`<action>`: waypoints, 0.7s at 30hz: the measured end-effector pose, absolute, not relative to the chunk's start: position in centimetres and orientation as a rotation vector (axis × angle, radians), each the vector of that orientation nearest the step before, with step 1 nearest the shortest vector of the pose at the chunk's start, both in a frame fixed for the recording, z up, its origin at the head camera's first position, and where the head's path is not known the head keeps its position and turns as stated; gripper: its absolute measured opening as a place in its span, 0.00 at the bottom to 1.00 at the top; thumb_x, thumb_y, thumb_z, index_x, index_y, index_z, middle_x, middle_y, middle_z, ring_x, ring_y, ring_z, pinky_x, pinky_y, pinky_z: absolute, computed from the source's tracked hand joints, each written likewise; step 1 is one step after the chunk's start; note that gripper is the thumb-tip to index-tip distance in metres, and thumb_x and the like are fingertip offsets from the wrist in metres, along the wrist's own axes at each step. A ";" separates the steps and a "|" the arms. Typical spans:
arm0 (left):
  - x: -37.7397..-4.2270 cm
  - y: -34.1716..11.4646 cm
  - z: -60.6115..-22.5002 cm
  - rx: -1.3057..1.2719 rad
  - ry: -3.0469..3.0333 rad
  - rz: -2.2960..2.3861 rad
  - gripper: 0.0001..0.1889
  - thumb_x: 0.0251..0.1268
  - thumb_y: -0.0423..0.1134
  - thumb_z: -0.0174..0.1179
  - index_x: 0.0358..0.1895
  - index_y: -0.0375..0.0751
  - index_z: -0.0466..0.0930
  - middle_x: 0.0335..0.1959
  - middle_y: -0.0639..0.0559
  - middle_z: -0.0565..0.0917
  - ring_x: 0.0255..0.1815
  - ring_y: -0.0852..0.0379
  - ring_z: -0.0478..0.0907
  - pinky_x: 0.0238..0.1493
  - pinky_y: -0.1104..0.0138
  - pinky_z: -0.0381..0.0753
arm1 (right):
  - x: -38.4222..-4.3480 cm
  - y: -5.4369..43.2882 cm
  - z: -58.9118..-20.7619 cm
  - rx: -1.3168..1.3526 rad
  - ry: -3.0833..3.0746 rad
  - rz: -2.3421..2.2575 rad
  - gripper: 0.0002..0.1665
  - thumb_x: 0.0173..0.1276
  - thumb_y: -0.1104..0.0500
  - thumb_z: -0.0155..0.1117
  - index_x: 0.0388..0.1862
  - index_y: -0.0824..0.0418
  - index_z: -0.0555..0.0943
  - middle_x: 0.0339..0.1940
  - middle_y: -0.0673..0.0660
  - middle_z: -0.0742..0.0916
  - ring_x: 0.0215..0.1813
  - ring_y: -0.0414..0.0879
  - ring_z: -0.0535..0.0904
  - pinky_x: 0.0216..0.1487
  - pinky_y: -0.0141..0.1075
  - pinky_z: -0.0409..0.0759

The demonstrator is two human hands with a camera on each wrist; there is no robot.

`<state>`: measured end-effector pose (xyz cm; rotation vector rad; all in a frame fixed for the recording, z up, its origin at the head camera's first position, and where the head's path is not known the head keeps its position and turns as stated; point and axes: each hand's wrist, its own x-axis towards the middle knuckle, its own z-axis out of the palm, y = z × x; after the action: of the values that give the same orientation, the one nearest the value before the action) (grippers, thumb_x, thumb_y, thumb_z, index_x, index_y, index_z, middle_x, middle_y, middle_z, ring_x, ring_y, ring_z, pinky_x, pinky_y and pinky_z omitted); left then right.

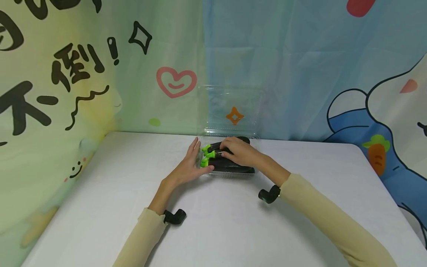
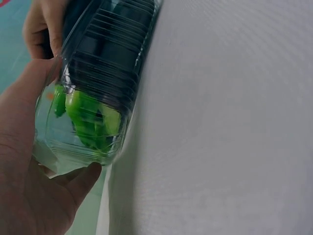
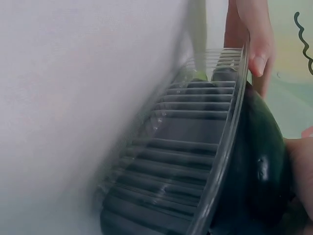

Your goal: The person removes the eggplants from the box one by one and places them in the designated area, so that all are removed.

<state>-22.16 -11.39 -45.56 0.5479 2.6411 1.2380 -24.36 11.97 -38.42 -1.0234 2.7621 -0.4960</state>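
Observation:
An open clear plastic box (image 1: 233, 175) holds several dark eggplants with bright green stem ends. Its lid (image 1: 217, 111) stands raised at the back. My left hand (image 1: 190, 167) steadies the box's left end, fingers straight along the side and thumb laid over the front rim. Inside the box, my right hand (image 1: 241, 151) grips an eggplant (image 1: 218, 153) from above, its fingers curled over it. A larger eggplant (image 1: 230, 167) lies along the front wall. Through the ribbed wall the green stem ends (image 2: 90, 117) show in the left wrist view; the right wrist view shows a glossy eggplant (image 3: 264, 161) behind the rim.
The box stands near the back edge of a white table (image 1: 220, 222). Behind it hangs a printed curtain (image 1: 283, 74) with cartoon drawings. Black wrist cameras, one (image 1: 175, 217) on the left and one (image 1: 269, 194) on the right, stick out below the wrists.

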 end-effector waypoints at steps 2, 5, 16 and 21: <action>-22.2 -11.4 -45.5 0.548 2.640 1.243 0.56 0.57 0.66 0.60 0.79 0.55 0.31 0.81 0.58 0.30 0.81 0.48 0.40 0.73 0.43 0.58 | -24.2 11.8 -38.5 -1.012 2.782 -0.482 0.19 0.75 0.56 0.55 0.58 0.65 0.76 0.58 0.61 0.81 0.62 0.55 0.75 0.63 0.50 0.74; -22.2 -11.4 -45.5 0.549 2.642 1.243 0.57 0.57 0.66 0.61 0.79 0.54 0.31 0.81 0.58 0.31 0.81 0.49 0.40 0.73 0.44 0.57 | -23.9 11.6 -38.5 -1.009 2.833 -0.406 0.20 0.75 0.54 0.54 0.59 0.64 0.75 0.58 0.60 0.82 0.61 0.55 0.77 0.64 0.52 0.73; -22.1 -11.4 -45.6 0.547 2.633 1.252 0.57 0.58 0.65 0.61 0.79 0.53 0.30 0.81 0.59 0.30 0.81 0.48 0.40 0.73 0.44 0.57 | -24.1 12.0 -38.7 -1.167 3.061 -0.314 0.18 0.72 0.53 0.59 0.56 0.61 0.76 0.51 0.57 0.82 0.38 0.50 0.81 0.41 0.43 0.81; -22.1 -11.4 -45.6 0.557 2.644 1.243 0.57 0.58 0.66 0.60 0.79 0.53 0.31 0.81 0.58 0.30 0.81 0.47 0.40 0.73 0.43 0.57 | -24.1 12.8 -38.3 -1.217 3.122 -0.396 0.19 0.72 0.51 0.59 0.56 0.59 0.77 0.50 0.56 0.83 0.36 0.48 0.82 0.37 0.41 0.81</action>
<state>-22.15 -11.43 -45.62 0.5567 2.6436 1.2434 -24.11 12.76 -38.28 -1.2169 3.1216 -0.3963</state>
